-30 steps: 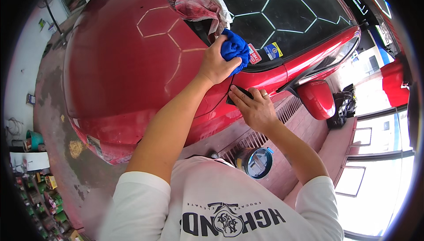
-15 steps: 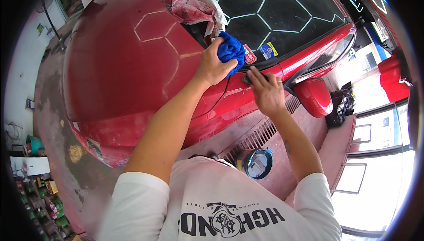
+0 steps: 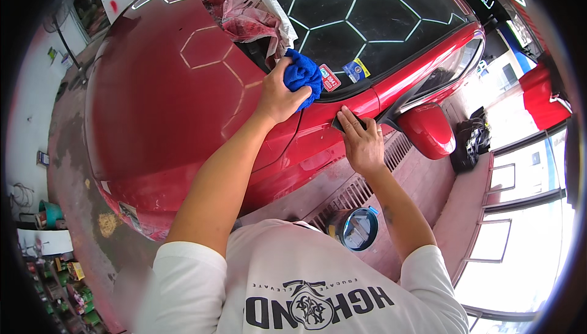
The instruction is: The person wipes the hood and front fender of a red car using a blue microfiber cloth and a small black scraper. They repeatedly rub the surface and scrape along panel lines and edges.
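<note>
In my left hand (image 3: 278,98) is a bunched blue cloth (image 3: 303,78), held near the lower corner of a red car's windshield (image 3: 333,31). My right hand (image 3: 365,148) presses a thin dark flat piece (image 3: 337,124), which looks like sandpaper, against the red body panel (image 3: 315,144) ahead of the side mirror. Its fingers lie over the piece and hide most of it. Paint-stained newspaper (image 3: 244,19) covers part of the windshield's base, just beyond the cloth. Two stickers (image 3: 356,71) sit in the glass corner close to both hands.
The hood (image 3: 147,95) spreads to my left. At right the side mirror (image 3: 428,131) juts out beside my right forearm. Below the car's side stands a bucket (image 3: 358,230) with water and floating pieces, next to a floor grate (image 3: 351,196). A black bag (image 3: 471,144) lies farther right.
My right hand has slid the dark piece down the panel toward me, away from the windshield corner. My left hand keeps the blue cloth in about the same place on the car.
</note>
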Tool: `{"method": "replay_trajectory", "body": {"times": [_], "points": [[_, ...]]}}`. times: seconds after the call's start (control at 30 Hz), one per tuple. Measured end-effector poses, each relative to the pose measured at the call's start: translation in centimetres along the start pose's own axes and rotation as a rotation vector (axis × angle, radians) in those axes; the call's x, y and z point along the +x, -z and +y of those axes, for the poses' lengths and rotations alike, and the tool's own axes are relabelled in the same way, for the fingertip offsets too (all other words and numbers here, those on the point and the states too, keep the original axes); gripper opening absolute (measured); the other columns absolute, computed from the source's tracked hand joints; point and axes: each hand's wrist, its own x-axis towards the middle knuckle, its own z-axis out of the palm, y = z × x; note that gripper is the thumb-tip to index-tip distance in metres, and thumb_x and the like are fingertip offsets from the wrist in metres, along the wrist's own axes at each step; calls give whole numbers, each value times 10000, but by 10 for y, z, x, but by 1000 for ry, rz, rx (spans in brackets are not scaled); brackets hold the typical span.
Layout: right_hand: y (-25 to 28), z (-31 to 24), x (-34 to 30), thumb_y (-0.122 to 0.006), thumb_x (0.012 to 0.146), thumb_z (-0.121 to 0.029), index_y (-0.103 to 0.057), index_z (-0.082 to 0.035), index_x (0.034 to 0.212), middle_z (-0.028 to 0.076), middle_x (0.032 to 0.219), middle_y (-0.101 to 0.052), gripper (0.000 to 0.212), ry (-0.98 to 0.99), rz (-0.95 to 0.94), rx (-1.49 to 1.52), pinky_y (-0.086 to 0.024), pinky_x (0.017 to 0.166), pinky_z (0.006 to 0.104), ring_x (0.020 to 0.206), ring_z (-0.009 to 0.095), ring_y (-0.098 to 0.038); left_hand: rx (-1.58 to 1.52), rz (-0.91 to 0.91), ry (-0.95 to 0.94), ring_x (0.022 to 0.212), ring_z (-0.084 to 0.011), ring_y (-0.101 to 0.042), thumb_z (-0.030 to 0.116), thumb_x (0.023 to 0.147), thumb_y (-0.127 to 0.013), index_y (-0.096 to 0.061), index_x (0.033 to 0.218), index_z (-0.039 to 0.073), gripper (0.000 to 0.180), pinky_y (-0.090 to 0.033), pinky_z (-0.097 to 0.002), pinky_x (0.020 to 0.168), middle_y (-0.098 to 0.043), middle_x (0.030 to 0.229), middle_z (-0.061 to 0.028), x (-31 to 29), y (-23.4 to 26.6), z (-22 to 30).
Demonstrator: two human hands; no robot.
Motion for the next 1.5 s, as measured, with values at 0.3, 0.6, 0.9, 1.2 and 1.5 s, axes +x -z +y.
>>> {"method": "replay_trajectory", "body": {"times": [0.3,0.6,0.9,1.2,1.5], "points": [[-8,-62,-2,-741,946,-196,-696,-165,1528,-15,1632,-652,585,-13,31,104,-564,952,471,1046,311,-644,56,15,-33,1100,-377,-783,244,806,-864,-636,1348,37,624,-601,-457,999,-783,1154,-218,1,0,-2],[1,-64,1,-719,957,-209,-694,-195,1533,-46,1651,-633,576,64,-35,59,-564,949,457,1078,289,-632,21,-14,7,1115,-362,-790,250,819,-867,-634,1370,36,636,-603,-455,1005,-789,1172,-221,-1,-1,5],[6,-57,7,-731,961,-171,-692,-177,1537,-26,1643,-640,577,190,-74,10,-552,978,451,1105,312,-643,18,17,-45,1064,-381,-780,244,806,-857,-648,1307,37,581,-605,-459,977,-778,1126,-207,0,-3,5],[4,-62,9,-742,915,-219,-705,-180,1511,-51,1634,-643,598,179,-84,49,-577,955,469,1149,296,-634,13,28,-52,1079,-399,-766,238,798,-855,-649,1268,12,560,-601,-463,972,-761,1144,-232,0,-2,3],[17,-47,25,-696,988,-223,-722,-146,1484,-22,1600,-674,503,234,-84,16,-541,961,421,1101,250,-624,28,17,-7,1128,-316,-772,254,818,-873,-631,1396,44,661,-592,-444,1020,-775,1184,-181,-2,0,-4]]}}
